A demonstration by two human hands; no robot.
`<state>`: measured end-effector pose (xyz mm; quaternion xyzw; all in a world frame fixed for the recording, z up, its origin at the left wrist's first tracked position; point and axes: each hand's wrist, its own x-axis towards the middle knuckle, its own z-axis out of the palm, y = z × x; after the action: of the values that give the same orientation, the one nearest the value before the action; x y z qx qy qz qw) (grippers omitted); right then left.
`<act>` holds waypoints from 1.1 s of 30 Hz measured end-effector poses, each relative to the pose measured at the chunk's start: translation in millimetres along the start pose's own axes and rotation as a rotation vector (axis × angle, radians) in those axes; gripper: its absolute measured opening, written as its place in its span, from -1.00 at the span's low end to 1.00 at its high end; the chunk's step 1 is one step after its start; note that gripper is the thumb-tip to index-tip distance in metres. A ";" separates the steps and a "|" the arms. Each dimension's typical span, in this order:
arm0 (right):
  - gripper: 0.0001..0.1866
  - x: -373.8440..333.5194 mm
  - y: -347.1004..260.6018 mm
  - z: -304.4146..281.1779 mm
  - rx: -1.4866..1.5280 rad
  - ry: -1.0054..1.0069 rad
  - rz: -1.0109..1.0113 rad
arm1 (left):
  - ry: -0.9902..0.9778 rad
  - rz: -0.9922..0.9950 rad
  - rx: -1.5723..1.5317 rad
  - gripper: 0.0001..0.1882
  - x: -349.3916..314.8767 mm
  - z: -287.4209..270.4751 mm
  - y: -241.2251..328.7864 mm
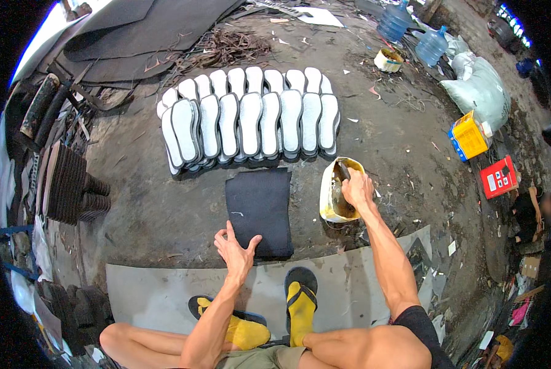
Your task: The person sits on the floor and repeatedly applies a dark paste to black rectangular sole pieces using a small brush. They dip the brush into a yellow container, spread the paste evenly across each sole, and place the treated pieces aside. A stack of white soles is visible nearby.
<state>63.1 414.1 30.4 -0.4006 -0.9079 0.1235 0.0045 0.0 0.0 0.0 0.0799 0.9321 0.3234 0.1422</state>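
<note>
A black rectangular sheet [260, 206], perhaps rubber or foam, lies flat on the ground in front of me. My left hand [235, 251] rests at its lower left corner, fingers spread, with the thumb and fingertips on the sheet. My right hand [358, 187] reaches into a cut-open white container [326, 200] with yellowish residue on its walls. Its fingers are closed around a dark tool [344, 170]; the working end is hidden. Beyond the sheet stand rows of stacked sole-shaped pieces [250, 123], white on top with dark edges.
A grey mat [164, 289] lies under my sandalled feet. Stacked dark soles [63, 184] stand at the left, large dark sheets [134, 37] at the far left. To the right are a yellow-and-blue container [470, 136], a red box [499, 177], a white sack [481, 92] and water jugs [432, 46].
</note>
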 end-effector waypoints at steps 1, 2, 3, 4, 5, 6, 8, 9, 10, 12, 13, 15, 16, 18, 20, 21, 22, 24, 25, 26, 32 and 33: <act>-0.41 1.9 5.9 -5.9 0.011 0.052 -0.008 | 0.016 0.025 -0.030 0.13 -1.7 3.2 1.9; -0.43 0.6 16.2 -14.3 0.001 0.076 0.031 | 0.014 0.029 -0.056 0.11 -5.8 6.2 2.4; -0.50 3.6 20.8 -18.7 0.533 -0.119 0.094 | 0.065 0.074 -0.028 0.10 5.0 -3.2 -13.2; -0.55 2.4 40.0 -38.2 0.975 -0.235 0.281 | 0.086 0.098 -0.032 0.09 4.4 3.7 -11.4; -0.58 -12.3 57.4 -54.7 1.238 -0.268 0.299 | 0.105 0.112 -0.021 0.08 7.1 3.2 -11.0; -0.57 -26.4 70.7 -68.8 1.413 -0.240 0.307 | 0.131 0.143 -0.018 0.08 5.1 5.5 -7.3; -0.59 -65.7 81.2 -77.6 1.437 -0.131 0.467 | 0.128 0.134 0.021 0.07 2.6 3.4 -2.7; -0.67 -88.4 72.2 -68.9 1.404 -0.083 0.624 | 0.152 0.139 0.013 0.07 3.4 -1.3 -1.3; -0.75 -116.8 56.7 -60.3 1.062 -0.121 0.591 | 0.136 0.100 0.010 0.06 2.5 -2.7 2.5; -0.68 -170.2 10.4 -62.3 1.052 -0.426 0.536 | 0.125 0.052 -0.040 0.05 7.1 -4.0 9.9; -0.61 -183.3 -10.3 -81.4 1.209 -0.597 0.414 | 0.123 0.039 -0.081 0.05 6.6 -4.4 10.2; -0.56 -184.9 -49.3 -133.9 1.395 -0.657 0.208 | 0.145 0.040 -0.138 0.06 8.0 -2.4 7.2; -0.55 -175.8 -69.4 -158.9 1.388 -0.626 0.123 | 0.165 0.054 -0.149 0.07 9.5 -1.3 4.5; -0.54 -160.0 -108.4 -206.6 1.363 -0.491 0.027 | 0.171 0.070 -0.120 0.03 9.3 -0.1 0.3; -0.55 -141.8 -148.7 -236.1 1.459 -0.418 -0.166 | 0.198 0.054 -0.152 0.01 5.9 0.8 1.6; -0.54 -131.5 -169.9 -239.9 1.476 -0.352 -0.262 | 0.162 -0.002 -0.162 -0.01 5.4 0.3 4.0; -0.54 -122.1 -187.1 -243.7 1.458 -0.330 -0.236 | 0.195 0.000 -0.157 -0.04 4.4 -0.4 7.0; -0.54 -114.9 -212.1 -241.9 1.438 -0.319 -0.300 | 0.188 -0.041 -0.228 -0.07 5.8 -2.1 12.7; -0.55 -113.3 -219.2 -237.1 1.414 -0.313 -0.344 | 0.192 -0.050 -0.261 -0.09 7.2 -4.2 13.2; -0.55 -113.6 -221.5 -228.8 1.366 -0.284 -0.297 | 0.103 -0.066 -0.275 -0.17 11.4 -8.3 9.8; -0.59 -104.6 -200.4 -106.9 1.158 -0.155 -0.338 | -0.044 -0.006 -0.526 -0.27 18.2 -12.8 -4.1; -0.58 -104.3 -198.6 -77.9 1.120 -0.127 -0.376 | -0.066 -0.088 -0.478 -0.27 15.3 -10.3 -4.2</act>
<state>-1.9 226.6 160.6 -0.1613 -0.7584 0.6046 0.1826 -18.0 -5.5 1.8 0.0140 0.8265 0.5255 0.2013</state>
